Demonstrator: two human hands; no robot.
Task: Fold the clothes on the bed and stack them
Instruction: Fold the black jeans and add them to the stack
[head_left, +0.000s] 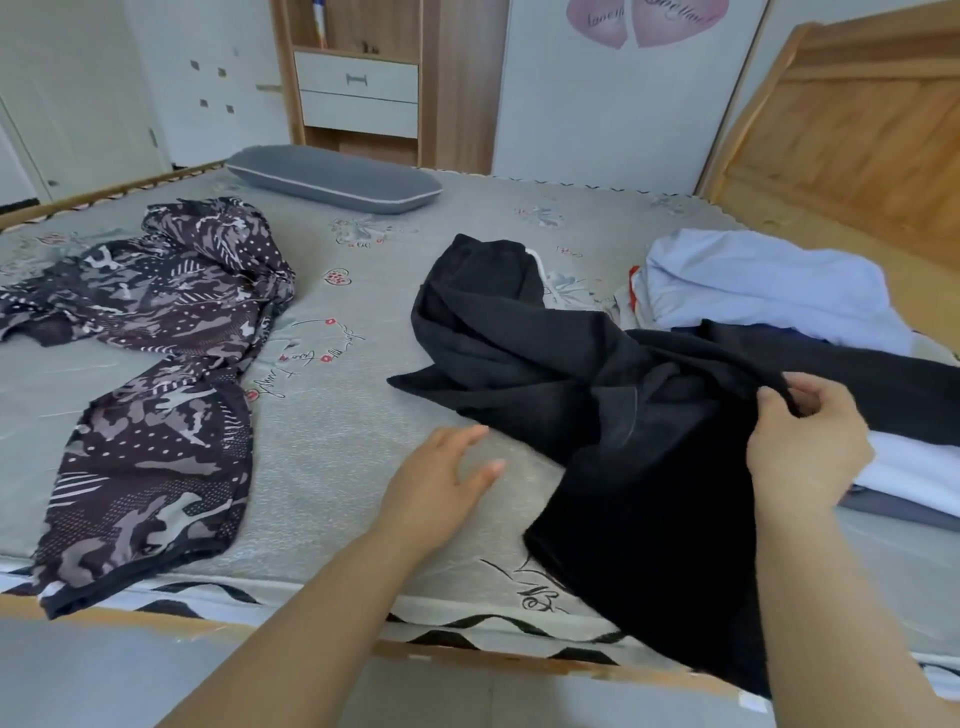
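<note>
Nearest, lower right of frame: my right hand (808, 441) pinches a fold of the black garment (597, 405) between thumb and fingers, lifting that edge slightly. The garment sprawls from lower right toward frame centre, one end hanging over the near edge of the bed (337, 457), the far end bunched with a white stripe showing.

Lower centre: my left hand (447, 478) hovers released, fingers relaxed and spread, just left of the black cloth and not touching it as far as I can tell.

Handling judgement: the fabric looks soft, limp and fairly light, with no stiffness, so it will sag and twist wherever unsupported. Best taken at a hem or waistband with both hands well apart, then drawn flat on the bed before folding. A single-point pinch will only drag it into a rope.

Right of frame, behind the right hand: a stack of pale folded clothes (769, 291), partly overlapped by the black garment.

Left of frame: the patterned camouflage garment (166, 364), unfolded, thin-looking and possibly slippery, well apart from the black one.

Far, upper centre: grey pillow (332, 179).
</note>
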